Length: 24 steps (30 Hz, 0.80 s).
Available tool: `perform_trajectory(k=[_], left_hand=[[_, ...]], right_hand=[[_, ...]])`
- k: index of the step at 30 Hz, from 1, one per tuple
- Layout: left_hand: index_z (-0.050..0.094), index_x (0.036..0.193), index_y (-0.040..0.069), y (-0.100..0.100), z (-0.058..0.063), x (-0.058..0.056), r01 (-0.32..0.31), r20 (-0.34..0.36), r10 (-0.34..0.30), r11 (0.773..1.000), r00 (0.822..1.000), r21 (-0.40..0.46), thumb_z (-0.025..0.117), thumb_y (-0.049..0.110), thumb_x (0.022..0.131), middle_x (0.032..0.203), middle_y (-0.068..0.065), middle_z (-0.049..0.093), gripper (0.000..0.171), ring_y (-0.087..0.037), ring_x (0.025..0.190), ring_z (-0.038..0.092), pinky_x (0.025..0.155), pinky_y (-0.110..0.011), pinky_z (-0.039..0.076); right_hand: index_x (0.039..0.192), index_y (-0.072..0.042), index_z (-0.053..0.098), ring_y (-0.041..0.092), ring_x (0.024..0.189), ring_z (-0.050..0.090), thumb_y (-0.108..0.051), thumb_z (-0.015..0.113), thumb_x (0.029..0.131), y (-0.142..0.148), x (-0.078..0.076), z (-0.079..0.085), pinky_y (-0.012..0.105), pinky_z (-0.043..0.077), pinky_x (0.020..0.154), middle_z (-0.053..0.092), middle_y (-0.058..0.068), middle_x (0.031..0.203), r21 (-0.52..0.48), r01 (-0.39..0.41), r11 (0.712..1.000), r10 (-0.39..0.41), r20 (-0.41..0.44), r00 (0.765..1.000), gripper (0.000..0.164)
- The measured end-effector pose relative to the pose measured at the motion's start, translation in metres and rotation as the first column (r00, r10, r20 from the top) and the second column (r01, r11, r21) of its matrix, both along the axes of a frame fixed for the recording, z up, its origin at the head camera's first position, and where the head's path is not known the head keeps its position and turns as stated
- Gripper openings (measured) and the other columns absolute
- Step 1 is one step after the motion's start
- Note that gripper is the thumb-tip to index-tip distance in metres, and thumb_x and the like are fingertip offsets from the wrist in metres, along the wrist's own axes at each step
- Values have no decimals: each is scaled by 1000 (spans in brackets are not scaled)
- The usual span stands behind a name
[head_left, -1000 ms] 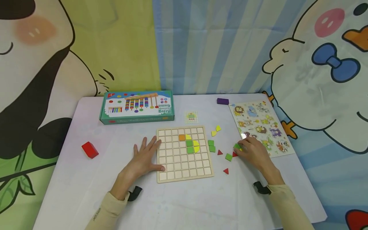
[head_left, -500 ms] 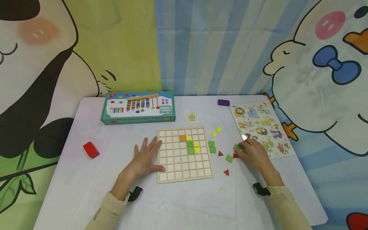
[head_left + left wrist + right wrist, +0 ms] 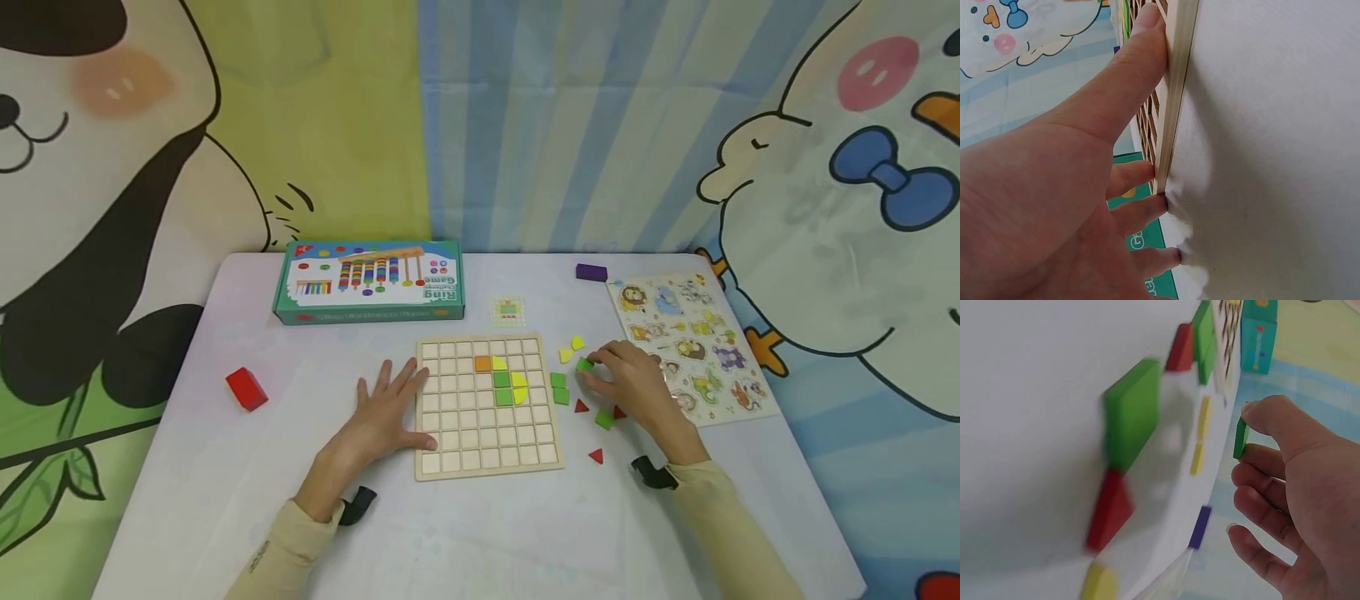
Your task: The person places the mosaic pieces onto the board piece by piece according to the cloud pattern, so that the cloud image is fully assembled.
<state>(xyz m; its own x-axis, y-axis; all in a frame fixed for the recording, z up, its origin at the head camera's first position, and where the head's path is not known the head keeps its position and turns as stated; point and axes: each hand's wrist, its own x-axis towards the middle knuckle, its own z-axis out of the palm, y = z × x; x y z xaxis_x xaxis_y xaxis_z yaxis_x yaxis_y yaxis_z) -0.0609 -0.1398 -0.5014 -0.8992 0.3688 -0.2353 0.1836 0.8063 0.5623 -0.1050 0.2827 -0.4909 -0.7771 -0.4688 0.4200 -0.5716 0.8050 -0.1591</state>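
My right hand (image 3: 637, 392) pinches a green square tile (image 3: 584, 364) between thumb and fingers, raised off the table in the right wrist view. My left hand (image 3: 378, 429) lies spread at the left edge of a wooden grid board (image 3: 468, 439), its thumb (image 3: 1141, 50) over the rim. Set in the board are an orange square (image 3: 483, 363), two green squares (image 3: 502, 388) and several yellow curved pieces (image 3: 519, 380). Right of the board lie loose green squares (image 3: 559, 388), red triangles (image 3: 596, 456) and two yellow pieces (image 3: 577, 342).
A small pattern card (image 3: 508, 312) lies behind the board, with a green game box (image 3: 369, 283) to its left. A purple block (image 3: 592, 272) and an animal sticker sheet (image 3: 697, 350) are at right. A red block (image 3: 247, 389) sits far left.
My right hand has lifted the green square away from the sticker sheet and moved left towards the board. My left hand stays at the board's edge. The head view has shifted slightly.
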Motion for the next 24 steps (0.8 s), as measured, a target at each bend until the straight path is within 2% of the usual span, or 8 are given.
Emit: perform_trajectory(k=[4,8,12,17,24], left_hand=[[27,161,11,1,0,0,-1,-1,1,1000,1000,2,90,51,68,171,-14,11,119,-50,155,-4,112,-81,-4],[28,161,12,1,1,0,-1,-1,1,1000,1000,-4,90,51,68,171,-14,11,119,-50,155,-4,112,-81,-3],[28,161,12,0,1,0,0,-6,0,1000,1000,-5,90,51,68,171,-14,11,118,-50,155,-4,112,-81,-3],[28,161,12,1,0,0,0,-4,-1,1000,1000,-6,90,50,68,171,-14,11,118,-49,155,-4,113,-80,-4],[28,161,12,1,0,0,1,-7,-1,1000,1000,-9,90,51,68,171,-14,12,118,-49,155,-4,113,-81,-3]], right_hand=[[96,-4,76,26,82,65,-24,91,74,-21,-11,4,39,56,68,71,9,90,-6,-64,998,64,-34,997,32],[98,-5,76,25,84,65,-24,88,78,-43,-17,6,38,56,70,71,8,94,-14,-111,994,111,-20,994,30],[99,-6,77,23,87,65,-26,85,82,-65,-20,7,37,56,75,70,7,99,-10,-139,990,139,27,990,27],[99,-8,77,19,87,63,-28,85,82,-92,-21,7,35,55,76,70,4,97,4,-180,984,180,74,981,27],[98,-9,78,19,87,64,-30,85,82,-119,-23,0,35,55,80,71,2,94,42,-258,965,256,57,965,27]])
